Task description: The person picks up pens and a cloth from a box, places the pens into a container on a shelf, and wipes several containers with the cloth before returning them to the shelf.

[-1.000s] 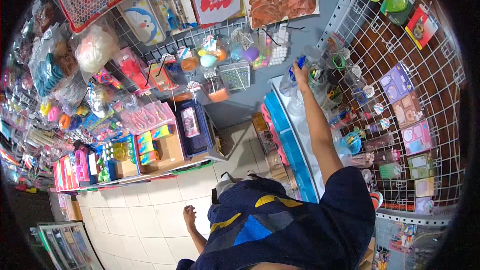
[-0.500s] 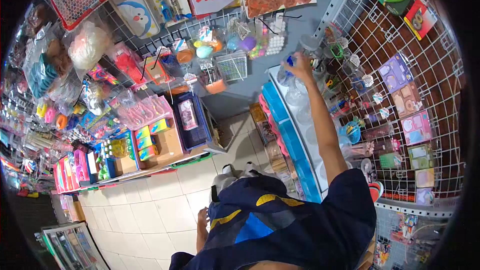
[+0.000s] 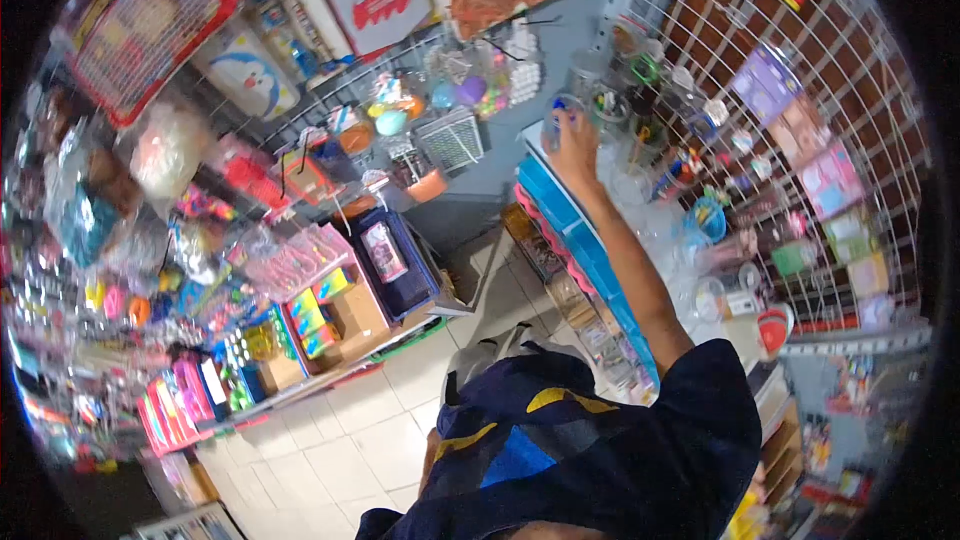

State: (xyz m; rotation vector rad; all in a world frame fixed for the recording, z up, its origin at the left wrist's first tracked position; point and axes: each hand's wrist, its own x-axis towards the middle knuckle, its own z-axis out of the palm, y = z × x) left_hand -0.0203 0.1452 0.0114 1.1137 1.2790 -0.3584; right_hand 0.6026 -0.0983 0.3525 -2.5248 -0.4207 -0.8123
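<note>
At the far end of the white shelf top, my right hand [image 3: 572, 145] has its fingers closed around the upper part of a clear container with something blue [image 3: 564, 104] in it. Its exact kind is blurred. Clear jars stand beside that hand, among them a lidded jar [image 3: 588, 65] and another with coloured items [image 3: 610, 108]. Of my left arm, only a sliver [image 3: 432, 452] shows past the shirt at the lower middle. The fingers on that side are hidden.
A blue-fronted shelf [image 3: 590, 255] runs beneath my right arm. To the right is a white wire grid [image 3: 860, 120] with hanging packets. On the left, a display table holds a dark blue basket [image 3: 420, 290] and boxes. The tiled floor [image 3: 375, 450] lies between them.
The view has turned and shifted, so the shelves appear moved and blurred. My right hand stays at the blue-filled container. My left hand has slipped mostly behind the shirt.
</note>
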